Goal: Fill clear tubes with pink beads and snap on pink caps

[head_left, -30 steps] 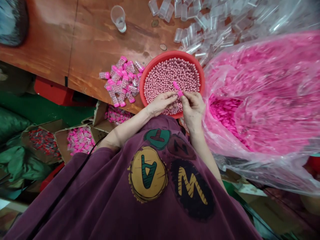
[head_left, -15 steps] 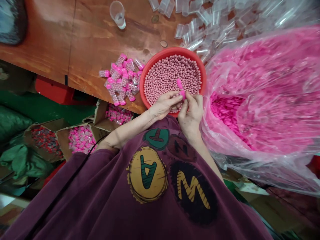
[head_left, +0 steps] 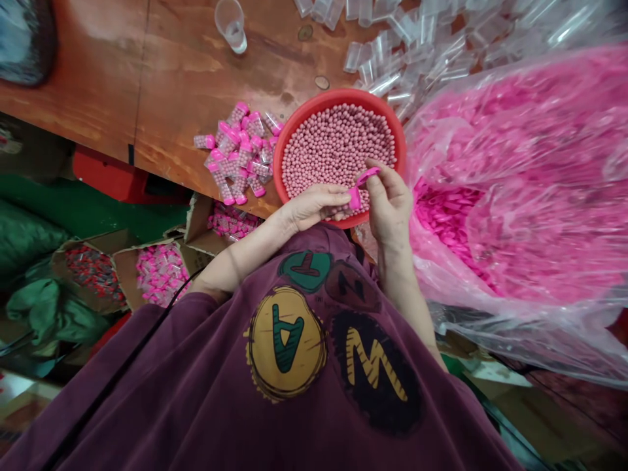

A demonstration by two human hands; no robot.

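Observation:
Over the near edge of a red bowl (head_left: 401,147) filled with small pink balls (head_left: 333,147), my left hand (head_left: 314,206) is closed around a small tube, mostly hidden by the fingers. A bright pink flip cap (head_left: 354,198) sits on the tube's end, its strap and lid raised toward the right. My right hand (head_left: 391,199) pinches that raised lid between thumb and finger. Left of the bowl lies a heap of clear tubes (head_left: 240,154) with pink caps and balls inside.
A large clear bag of pink caps (head_left: 530,190) lies at the right. Empty clear tubes (head_left: 422,39) are scattered at the back, and a clear cup (head_left: 230,26) stands on the wooden table (head_left: 181,85). Cardboard boxes (head_left: 125,261) of small items sit below the table's left side.
My right hand has moved right and slightly up, drawing the cap's lid over to the right. The left hand still holds the tube and has shifted slightly left.

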